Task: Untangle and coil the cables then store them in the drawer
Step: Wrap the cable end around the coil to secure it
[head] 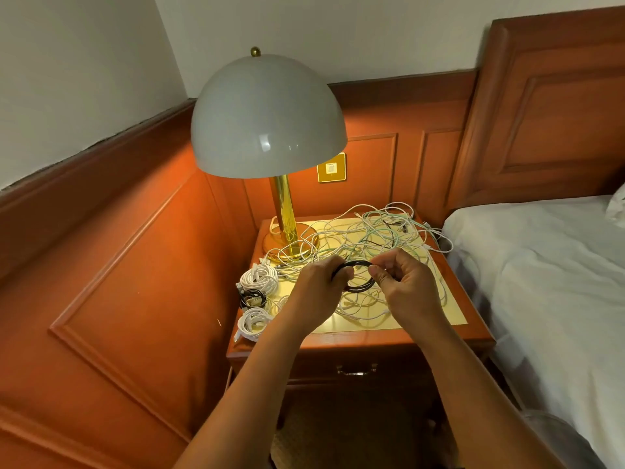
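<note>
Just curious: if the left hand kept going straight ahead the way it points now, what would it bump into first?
Probably the tangle of loose cables on the nightstand, just beyond the black coil that the left hand grips. The lamp base lies further left. Depth is hard to judge.

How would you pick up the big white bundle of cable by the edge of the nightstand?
Probably pinch across the white bundle from above, fingers around its wound loops at the middle. It lies flat on the nightstand, so only the top is exposed, and gripping all loops together should keep it coiled.
</note>
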`<action>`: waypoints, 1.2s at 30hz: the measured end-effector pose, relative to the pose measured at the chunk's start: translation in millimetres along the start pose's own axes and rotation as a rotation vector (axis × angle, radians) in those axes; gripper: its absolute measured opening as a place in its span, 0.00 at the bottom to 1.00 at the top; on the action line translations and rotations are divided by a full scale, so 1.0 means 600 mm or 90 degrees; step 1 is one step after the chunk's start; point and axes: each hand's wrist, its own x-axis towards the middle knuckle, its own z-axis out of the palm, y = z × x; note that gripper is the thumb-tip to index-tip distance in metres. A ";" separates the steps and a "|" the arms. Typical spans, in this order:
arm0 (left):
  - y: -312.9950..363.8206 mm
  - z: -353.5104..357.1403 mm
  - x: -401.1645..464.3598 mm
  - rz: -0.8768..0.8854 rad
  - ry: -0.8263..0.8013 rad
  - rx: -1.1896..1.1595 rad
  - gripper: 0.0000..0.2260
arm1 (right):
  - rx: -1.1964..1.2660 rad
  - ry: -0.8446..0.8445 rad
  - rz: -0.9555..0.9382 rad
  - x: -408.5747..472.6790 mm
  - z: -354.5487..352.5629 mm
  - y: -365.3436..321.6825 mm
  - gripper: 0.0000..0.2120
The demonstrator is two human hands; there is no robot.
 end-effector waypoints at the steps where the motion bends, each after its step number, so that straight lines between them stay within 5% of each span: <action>1: -0.001 0.001 -0.002 0.016 0.014 0.005 0.09 | -0.008 -0.018 0.005 0.001 -0.005 -0.002 0.07; 9: -0.014 0.013 -0.012 -0.012 0.091 0.026 0.07 | -0.233 -0.146 0.011 0.020 -0.039 -0.017 0.08; 14: -0.008 0.021 -0.012 -0.049 0.130 -0.009 0.06 | -0.233 -0.198 0.045 0.021 -0.046 -0.025 0.03; 24: -0.013 0.055 -0.013 -0.052 0.234 0.040 0.05 | 0.012 -0.161 0.139 0.020 -0.030 -0.054 0.05; 36: -0.008 0.065 0.002 -0.019 0.224 0.082 0.07 | -0.045 -0.040 0.097 0.014 -0.017 -0.054 0.03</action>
